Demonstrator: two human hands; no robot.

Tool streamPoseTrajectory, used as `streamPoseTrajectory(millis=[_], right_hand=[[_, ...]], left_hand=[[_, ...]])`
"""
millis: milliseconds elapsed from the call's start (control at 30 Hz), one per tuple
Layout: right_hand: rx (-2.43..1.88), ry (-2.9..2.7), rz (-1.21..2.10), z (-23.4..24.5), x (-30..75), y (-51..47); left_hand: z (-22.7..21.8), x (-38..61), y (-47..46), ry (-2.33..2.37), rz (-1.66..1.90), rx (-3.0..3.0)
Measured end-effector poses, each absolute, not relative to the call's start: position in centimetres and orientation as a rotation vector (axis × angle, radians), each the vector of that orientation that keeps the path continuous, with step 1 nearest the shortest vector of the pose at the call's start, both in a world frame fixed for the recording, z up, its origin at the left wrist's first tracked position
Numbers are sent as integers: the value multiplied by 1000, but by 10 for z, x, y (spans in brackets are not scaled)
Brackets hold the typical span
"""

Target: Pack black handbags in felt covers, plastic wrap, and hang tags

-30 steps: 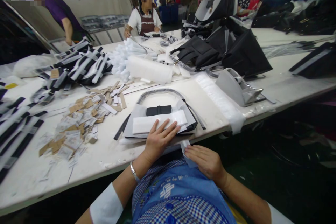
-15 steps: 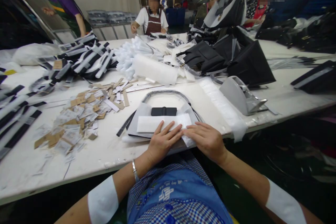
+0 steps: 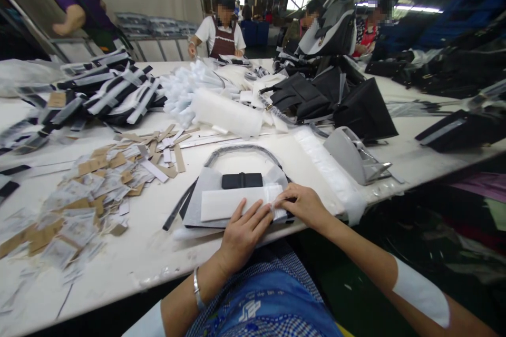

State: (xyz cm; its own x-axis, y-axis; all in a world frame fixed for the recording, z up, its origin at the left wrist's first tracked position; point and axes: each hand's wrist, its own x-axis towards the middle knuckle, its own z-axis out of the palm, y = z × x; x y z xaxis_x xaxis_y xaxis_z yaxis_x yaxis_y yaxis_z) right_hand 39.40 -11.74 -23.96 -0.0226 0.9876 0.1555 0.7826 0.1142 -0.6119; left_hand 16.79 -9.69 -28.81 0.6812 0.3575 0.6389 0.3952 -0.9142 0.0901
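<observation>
A handbag lies flat near the table's front edge. Pale wrapping covers its face, leaving a black strap tab exposed, and its handle is wrapped in clear film. Across the front of the bag lies a folded white foam sheet. My left hand rests on this sheet, fingers stretched out and pressing its lower right part. At the sheet's right end, my right hand pinches the thin white edge between thumb and fingers. The fingertips partly hide what they grip.
Paper tags and card pieces are scattered on the left. Behind them are wrapped black straps. White foam and black bags lie ahead. A grey tape dispenser stands at right beside a white foam strip. Co-workers stand beyond.
My right hand has lifted slightly and closed from a flatter pose into a pinch at the sheet's right end. My left hand stays on the sheet. The camera view has shifted slightly.
</observation>
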Motion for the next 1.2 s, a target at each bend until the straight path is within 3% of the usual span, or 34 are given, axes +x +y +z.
streamPoseTrajectory(millis=[333, 833, 1100, 1200], right_hand=[[-1876, -1735, 792, -239, 396, -101], [-1749, -1686, 603, -237, 399, -98], [-2015, -1281, 142, -173, 557, -114], [-2183, -1134, 150, -157, 624, -114]], left_hand=[[-288, 170, -98, -721, -994, -2877], [-289, 176, -99, -706, -976, -2836], [-288, 170, -88, -534, -859, -2762], [-287, 170, -86, -516, -860, -2753]])
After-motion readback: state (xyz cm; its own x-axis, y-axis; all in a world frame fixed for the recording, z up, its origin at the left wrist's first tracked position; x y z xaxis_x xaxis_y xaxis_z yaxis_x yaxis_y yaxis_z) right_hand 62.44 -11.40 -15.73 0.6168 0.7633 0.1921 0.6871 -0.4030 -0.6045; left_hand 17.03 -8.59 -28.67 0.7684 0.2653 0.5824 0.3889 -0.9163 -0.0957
